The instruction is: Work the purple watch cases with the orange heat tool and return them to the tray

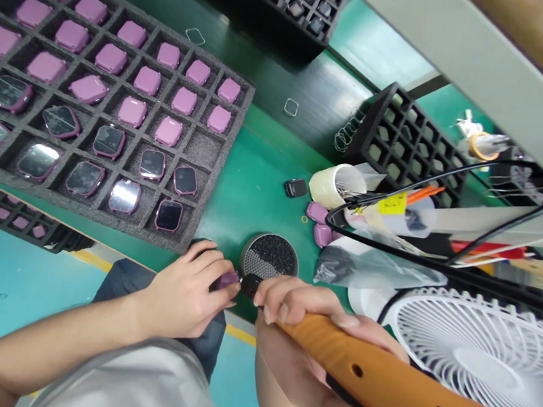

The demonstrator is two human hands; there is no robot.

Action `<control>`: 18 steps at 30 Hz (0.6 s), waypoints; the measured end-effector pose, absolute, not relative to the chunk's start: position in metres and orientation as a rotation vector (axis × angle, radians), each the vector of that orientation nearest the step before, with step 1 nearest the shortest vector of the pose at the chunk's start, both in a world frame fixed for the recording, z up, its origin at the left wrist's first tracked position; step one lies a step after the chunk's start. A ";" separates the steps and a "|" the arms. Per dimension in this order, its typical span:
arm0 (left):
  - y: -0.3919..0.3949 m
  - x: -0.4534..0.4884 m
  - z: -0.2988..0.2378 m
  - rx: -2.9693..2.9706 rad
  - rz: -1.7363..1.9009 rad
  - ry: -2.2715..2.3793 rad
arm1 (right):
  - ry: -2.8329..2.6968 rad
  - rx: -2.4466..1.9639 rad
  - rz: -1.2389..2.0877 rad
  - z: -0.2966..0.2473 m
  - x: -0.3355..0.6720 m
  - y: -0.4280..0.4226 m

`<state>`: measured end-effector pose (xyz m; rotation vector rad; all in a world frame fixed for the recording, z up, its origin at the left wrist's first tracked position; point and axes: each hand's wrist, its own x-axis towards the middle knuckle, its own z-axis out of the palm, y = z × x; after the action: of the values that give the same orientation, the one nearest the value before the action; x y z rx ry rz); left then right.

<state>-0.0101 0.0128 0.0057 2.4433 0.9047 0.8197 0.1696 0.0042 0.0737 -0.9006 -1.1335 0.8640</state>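
Note:
My left hand (195, 288) is closed around a small purple watch case (228, 279), mostly covered by the fingers. My right hand (306, 302) grips an orange electric screwdriver (372, 365). Its dark nose (249, 285) points left and is right beside the watch case; whether the tip touches it I cannot tell. Just beyond both hands lies a round dish (258, 266) with many tiny black pieces over a grey dimpled surface. Up and left of my left hand is a grey foam tray (223, 163), with purple watch cases in its compartments, several showing dark glass faces.
Two purple cases (322, 235) and a black watch-like piece (295, 188) lie near a cream cup (326, 185). A plastic bag (378, 267), black cables and a white fan (483, 361) crowd the right. Black divided trays (364, 138) stand behind on the green table (266, 147).

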 end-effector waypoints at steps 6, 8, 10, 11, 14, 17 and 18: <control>0.013 -0.011 0.007 2.426 0.830 0.912 | -1.090 -0.873 0.829 0.067 0.160 0.007; 0.014 -0.011 0.006 2.423 0.833 0.913 | -1.105 -0.858 0.835 0.064 0.161 0.010; 0.015 -0.010 0.005 2.418 0.839 0.910 | -1.098 -0.819 0.856 0.063 0.164 0.014; 0.015 -0.009 0.004 2.411 0.845 0.905 | -1.090 -0.798 0.877 0.063 0.167 0.016; 0.010 -0.011 0.004 2.356 0.902 0.899 | -1.078 -0.733 0.892 0.064 0.179 0.021; 0.010 -0.020 0.015 2.317 0.944 0.906 | -1.110 -0.660 0.767 0.065 0.192 0.024; 0.015 -0.025 0.021 2.322 0.950 0.910 | -1.114 -0.639 0.727 0.065 0.195 0.025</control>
<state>-0.0248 0.0154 0.0212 2.3224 0.9096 0.9504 0.1952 0.0254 0.0649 -0.6391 -1.1142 0.7272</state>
